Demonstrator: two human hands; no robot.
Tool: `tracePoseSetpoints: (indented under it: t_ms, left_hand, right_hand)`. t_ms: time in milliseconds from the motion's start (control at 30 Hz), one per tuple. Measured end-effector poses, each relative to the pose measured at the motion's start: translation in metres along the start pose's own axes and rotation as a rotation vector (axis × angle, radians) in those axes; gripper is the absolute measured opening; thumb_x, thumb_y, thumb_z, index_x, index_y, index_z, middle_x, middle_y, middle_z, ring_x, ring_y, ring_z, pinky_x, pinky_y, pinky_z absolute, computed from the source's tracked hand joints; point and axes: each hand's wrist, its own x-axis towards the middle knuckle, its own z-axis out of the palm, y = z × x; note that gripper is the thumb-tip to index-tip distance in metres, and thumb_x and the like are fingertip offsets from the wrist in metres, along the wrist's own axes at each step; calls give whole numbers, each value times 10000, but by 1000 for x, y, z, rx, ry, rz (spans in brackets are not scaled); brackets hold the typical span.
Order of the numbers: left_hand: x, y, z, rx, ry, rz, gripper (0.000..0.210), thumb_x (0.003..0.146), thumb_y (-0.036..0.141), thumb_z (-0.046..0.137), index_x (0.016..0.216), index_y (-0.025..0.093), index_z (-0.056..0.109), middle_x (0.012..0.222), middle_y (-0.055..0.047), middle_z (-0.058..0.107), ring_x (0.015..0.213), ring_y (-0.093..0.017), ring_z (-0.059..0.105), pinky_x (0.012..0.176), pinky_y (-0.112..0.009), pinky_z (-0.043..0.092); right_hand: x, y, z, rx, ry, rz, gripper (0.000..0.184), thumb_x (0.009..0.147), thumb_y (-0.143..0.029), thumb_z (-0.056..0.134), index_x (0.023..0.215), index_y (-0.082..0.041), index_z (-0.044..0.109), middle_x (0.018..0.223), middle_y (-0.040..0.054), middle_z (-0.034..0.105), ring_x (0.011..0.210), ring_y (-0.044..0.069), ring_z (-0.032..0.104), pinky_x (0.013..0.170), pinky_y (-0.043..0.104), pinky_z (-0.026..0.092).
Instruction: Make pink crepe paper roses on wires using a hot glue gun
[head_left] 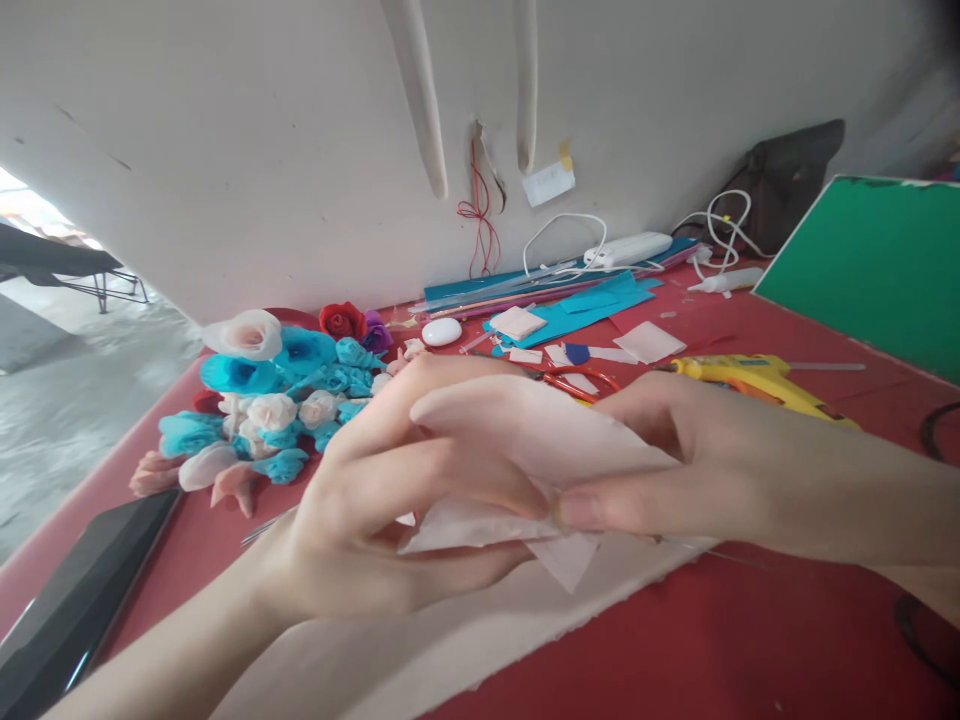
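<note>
Both hands meet over the red tabletop around a pale pink paper petal [517,425] that is pinched and folded at its lower end. My left hand [397,490] is closed on the petal, its fingertips pressing the gathered part. From the other side my right hand [667,480] grips the same spot with its thumb on top. A small folded flap of the paper sticks out below the fingertips. Beneath the hands lies a larger sheet of pale pink paper [390,640]. Red-handled scissors [581,380] lie just behind, partly hidden by the hands.
Paper flowers [277,400] in blue, cream and pink crowd the left. A yellow glue gun [757,380] rests at right, near a green board [870,270]. Blue paper strips [592,305], a white power strip [628,248] and a white oval case [442,332] lie along the wall. A black object [90,590] sits front left.
</note>
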Motion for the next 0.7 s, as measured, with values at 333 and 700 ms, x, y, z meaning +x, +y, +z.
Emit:
tracePoseSetpoints:
  t_ms: [333,700]
  left_hand:
    - [-2,3,2,74,57,0,39,733,186,641,735,194,603,921,-13,571,862,-129,587,736,-255,556]
    - [-3,-4,5,-32,57,20,64,693,123,660,705,157,608,920,-33,589,874,-107,580,756,-202,531]
  right_hand:
    - [0,-2,-1,-3,2,37,188,753,-335,602,668,-170,572,519,-49,277,438,27,252,355,150,107]
    - [3,-4,0,-49,49,-2,237,770,-377,578,660,-167,564,511,-50,252,442,25,215,357,134,115]
